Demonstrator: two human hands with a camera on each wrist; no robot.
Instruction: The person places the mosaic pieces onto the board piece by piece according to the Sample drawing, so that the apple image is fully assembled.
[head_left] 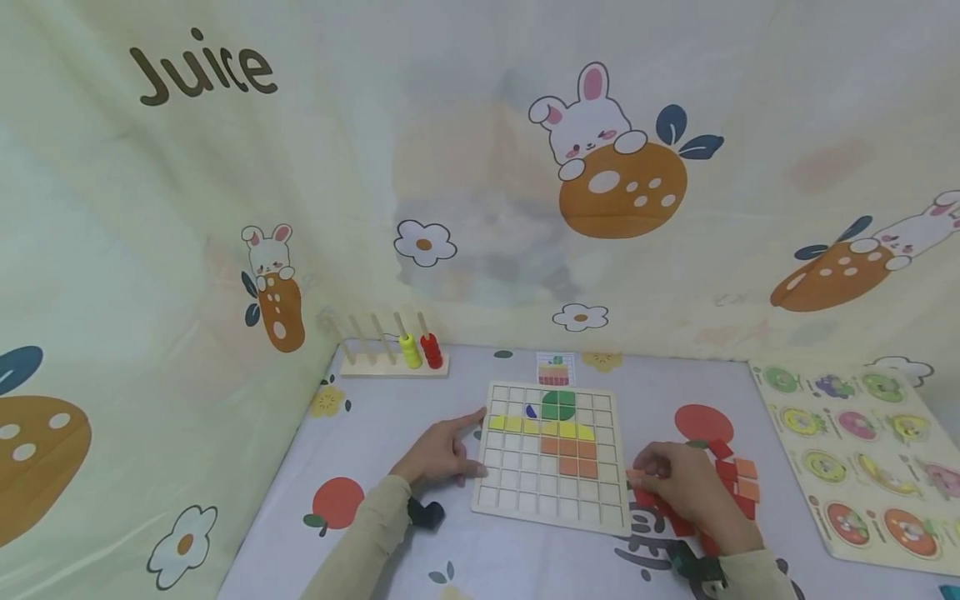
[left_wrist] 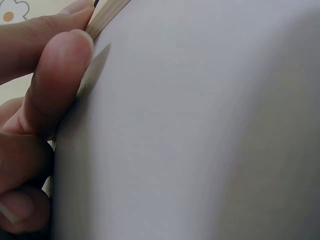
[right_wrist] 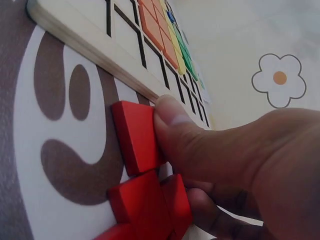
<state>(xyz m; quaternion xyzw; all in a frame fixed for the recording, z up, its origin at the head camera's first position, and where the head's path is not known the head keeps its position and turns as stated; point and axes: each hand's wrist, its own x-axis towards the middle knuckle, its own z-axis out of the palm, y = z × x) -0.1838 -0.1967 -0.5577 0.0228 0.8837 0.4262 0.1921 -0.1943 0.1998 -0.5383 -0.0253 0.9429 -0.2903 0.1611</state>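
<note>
A wooden grid board lies on the table, with green, blue, yellow and orange tiles in some cells. My left hand touches the board's left edge with index finger and thumb spread apart; in the left wrist view the thumb meets the wooden edge. My right hand is just beyond the board's right edge, pinching a small orange tile at its fingertips. That tile is hidden in the right wrist view. Loose red tiles lie below the hand, and one red tile is beside the thumb.
A picture card lies behind the board. At the back left stands a peg rack with yellow and red beads. Loose orange tiles lie right of my right hand, and a fruit puzzle board is farther right.
</note>
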